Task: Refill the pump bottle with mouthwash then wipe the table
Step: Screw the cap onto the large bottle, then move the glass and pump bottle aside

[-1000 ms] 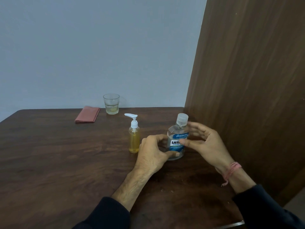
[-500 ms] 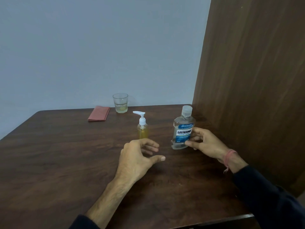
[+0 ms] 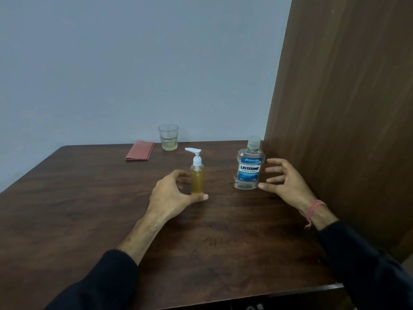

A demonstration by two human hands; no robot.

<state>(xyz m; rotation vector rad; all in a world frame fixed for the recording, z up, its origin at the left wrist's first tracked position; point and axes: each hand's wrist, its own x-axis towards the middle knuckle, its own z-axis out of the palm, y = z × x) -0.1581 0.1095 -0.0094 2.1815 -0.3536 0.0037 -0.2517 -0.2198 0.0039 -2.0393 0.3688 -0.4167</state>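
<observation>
Here the left hand [image 3: 172, 193] curls around the small, light pump bottle [image 3: 197, 175] mid-counter [image 3: 89, 209], best gripped at its smooth body, while the right hand [image 3: 283, 182] hovers spread beside the likely slippery plastic mouthwash bottle [image 3: 248, 166].
</observation>
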